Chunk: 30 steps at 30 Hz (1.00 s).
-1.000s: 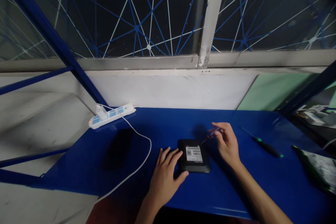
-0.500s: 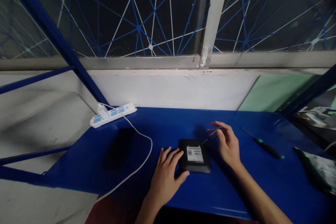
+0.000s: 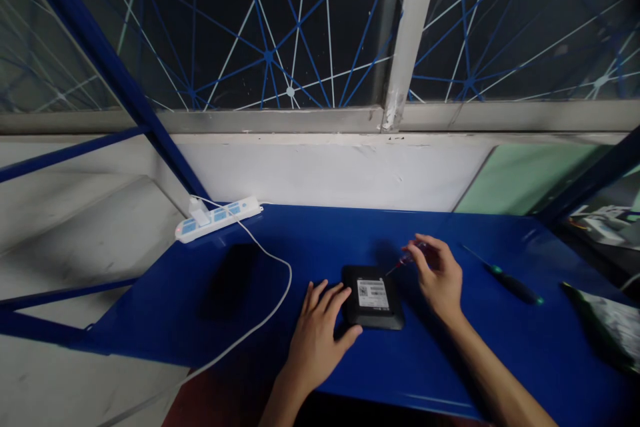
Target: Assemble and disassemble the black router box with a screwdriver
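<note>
A flat black box-shaped device (image 3: 370,320) with a white printed label lies on the blue table. My left hand (image 3: 320,333) rests at its left side, fingers stretched and spread, the fingertips and thumb at its edge. Between the thumb and fingers of my right hand (image 3: 440,280) is a small screwdriver (image 3: 405,259) with a see-through reddish-purple handle. It slants down to the left, its tip at the device's upper right corner. Whether the tip sits in a screw is too small to tell.
A green-and-black screwdriver (image 3: 515,285) lies right of my right hand, with a shiny silvery packet (image 3: 610,323) beyond. At the back left stands a white power strip (image 3: 219,219); its white cable (image 3: 270,317) curves across the table. A dark flat object (image 3: 230,280) lies left.
My right hand has shifted slightly, its fingers drawn closer around the small screwdriver's handle. The screwdriver tip stays at the device's corner, and my left hand keeps its place.
</note>
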Tool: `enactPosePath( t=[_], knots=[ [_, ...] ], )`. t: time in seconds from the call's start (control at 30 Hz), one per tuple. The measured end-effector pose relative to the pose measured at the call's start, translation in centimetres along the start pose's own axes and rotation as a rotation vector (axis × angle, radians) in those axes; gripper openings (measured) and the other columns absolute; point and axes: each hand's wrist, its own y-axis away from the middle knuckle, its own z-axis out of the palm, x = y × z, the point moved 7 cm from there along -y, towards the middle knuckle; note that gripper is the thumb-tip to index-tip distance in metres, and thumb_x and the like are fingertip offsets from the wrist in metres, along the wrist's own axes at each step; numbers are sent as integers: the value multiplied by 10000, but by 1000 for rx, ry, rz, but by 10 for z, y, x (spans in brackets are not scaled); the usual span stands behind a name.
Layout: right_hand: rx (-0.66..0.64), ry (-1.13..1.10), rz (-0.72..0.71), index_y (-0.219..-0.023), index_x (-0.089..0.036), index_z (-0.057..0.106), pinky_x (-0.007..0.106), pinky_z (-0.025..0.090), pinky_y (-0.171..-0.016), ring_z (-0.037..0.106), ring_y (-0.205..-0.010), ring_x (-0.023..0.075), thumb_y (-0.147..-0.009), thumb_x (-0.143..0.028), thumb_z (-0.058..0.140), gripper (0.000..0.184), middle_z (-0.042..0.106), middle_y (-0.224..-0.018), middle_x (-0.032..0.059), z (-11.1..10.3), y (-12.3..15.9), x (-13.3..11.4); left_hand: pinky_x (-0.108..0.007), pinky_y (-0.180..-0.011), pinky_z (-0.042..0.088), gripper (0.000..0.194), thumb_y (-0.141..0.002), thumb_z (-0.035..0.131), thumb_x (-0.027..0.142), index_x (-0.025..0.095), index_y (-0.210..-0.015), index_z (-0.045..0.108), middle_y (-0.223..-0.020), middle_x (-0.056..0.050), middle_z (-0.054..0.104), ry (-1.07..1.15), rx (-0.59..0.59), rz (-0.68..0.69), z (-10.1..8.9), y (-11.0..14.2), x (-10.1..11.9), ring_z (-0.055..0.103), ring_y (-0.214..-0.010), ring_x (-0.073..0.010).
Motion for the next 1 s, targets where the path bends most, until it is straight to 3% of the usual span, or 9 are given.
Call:
enactPosePath(
  t=[0.1,0.2,0.43,0.67,0.77,0.87,1.0],
  knots=[
    [-59,-38,79,-1243,-259,568,383,594,-755,739,-882,217,-980,-388,533,295,712,-1148,82,5,4,0,-626,-1180,316,567,-907,679,355,313,-1427,458,-1439,-26,578,0,12,7,0,0,0,408,-1430,-322],
    [-131,-40,61,-1242,-262,575,385,592,-776,733,-947,218,-1027,-391,407,302,664,-1250,94,8,4,-4,-623,-1184,309,567,-905,680,352,312,-1426,461,-1438,-25,579,-4,11,3,0,0,0,411,-1429,-320],
    [-69,95,-66,-1122,-262,675,354,588,-690,661,-797,190,-938,-383,602,232,604,-990,58,4,-2,-7,-626,-1184,310,564,-919,664,372,316,-1436,445,-1445,-11,572,-5,-6,-3,0,-1,1,398,-1437,-312],
    [-107,-32,71,-1317,-263,552,398,594,-795,733,-936,219,-1014,-361,437,339,685,-1192,86,8,4,0,-623,-1178,317,560,-906,681,341,317,-1427,477,-1432,-30,583,-13,11,9,-2,-1,2,426,-1417,-324],
    [-114,38,19,-1292,-260,582,386,584,-767,720,-855,203,-997,-368,475,332,680,-1124,76,10,3,-5,-633,-1176,313,522,-925,664,367,372,-1420,497,-1445,-3,568,-41,0,33,-2,-1,3,424,-1416,-324],
    [-21,76,-26,-1315,-261,569,372,578,-732,689,-756,179,-972,-350,533,356,672,-1024,55,5,4,-8,-645,-1167,319,504,-940,651,383,428,-1418,498,-1446,22,563,-68,-9,53,-2,0,4,429,-1410,-323],
    [46,-5,19,-1318,-268,553,323,578,-610,665,-670,159,-926,-349,615,405,681,-978,40,0,9,-2,-634,-1168,326,509,-944,648,396,429,-1427,490,-1440,27,571,-89,-2,36,0,0,4,432,-1407,-317]
  ],
)
